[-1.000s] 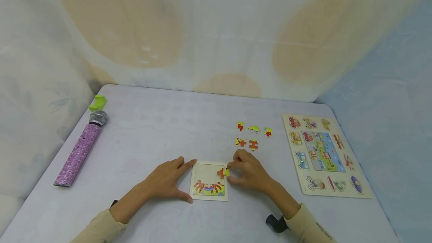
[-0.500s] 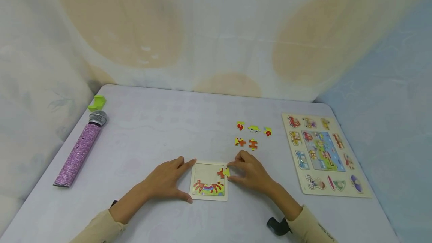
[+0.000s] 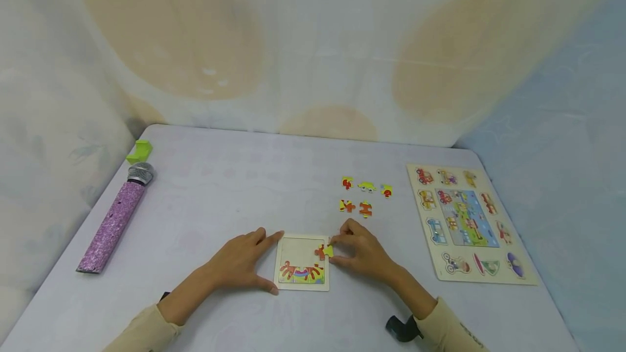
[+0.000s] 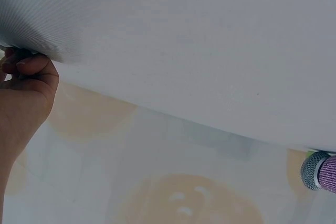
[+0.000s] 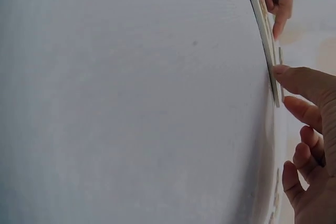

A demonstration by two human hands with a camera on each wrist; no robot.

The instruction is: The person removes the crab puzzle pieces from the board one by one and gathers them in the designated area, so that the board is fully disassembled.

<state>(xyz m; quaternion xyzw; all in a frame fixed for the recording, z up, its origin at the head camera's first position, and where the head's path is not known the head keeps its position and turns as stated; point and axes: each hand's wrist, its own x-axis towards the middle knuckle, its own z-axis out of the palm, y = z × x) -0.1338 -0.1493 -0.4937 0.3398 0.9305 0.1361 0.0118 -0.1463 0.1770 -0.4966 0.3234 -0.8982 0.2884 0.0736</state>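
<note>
In the head view a small square wooden puzzle tray (image 3: 303, 288) lies on the table, with fitted pieces (image 3: 301, 274) along its lower part showing a striped orange figure and a rainbow. My left hand (image 3: 238, 262) rests at its left side, index finger at the upper corner and thumb at the lower one. Between thumb and index finger my right hand (image 3: 362, 249) pinches an orange-and-yellow puzzle piece (image 3: 321, 252) over the tray's right rim. The right wrist view shows the thumb touching the tray's edge (image 5: 265, 40); how the piece sits there is unclear.
Several loose puzzle pieces (image 3: 365, 209) lie in two rows beyond my right hand. A larger wooden picture board (image 3: 442, 270) is at the right. On the left are a glittery purple microphone (image 3: 114, 227) and a bright green block (image 3: 140, 151). Fabric hangs behind the table.
The pinched piece stays over the tray's right side, with only a very slight shift of the right hand. My left hand keeps its place; the whole view drifts slightly.
</note>
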